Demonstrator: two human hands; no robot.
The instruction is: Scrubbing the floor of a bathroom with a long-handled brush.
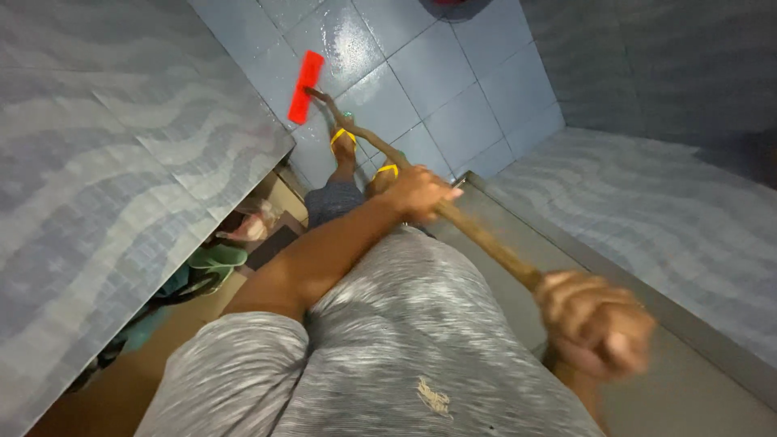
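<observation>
Gripping a long wooden handle [477, 235] with both hands, you are working a floor squeegee across wet tiles. Your left hand [421, 194] is closing its fingers [441, 197] around the middle of the shaft; your right hand [595, 324], blurred and nearer the camera, is clenching the upper end. The handle is running down and away to a red blade [305, 86], which is lying flat against the tiled floor [453, 89] beyond your feet in yellow-strapped sandals [343, 135].

Judging by the sheen, the pale blue tiles around the blade are carrying water, so much of the floor appears to be awaiting the blade; how much is finished cannot be told. Grey patterned walls [97, 178] are enclosing the narrow room on both sides, and a low opening at the left is showing green footwear [212, 259] and other small clutter.
</observation>
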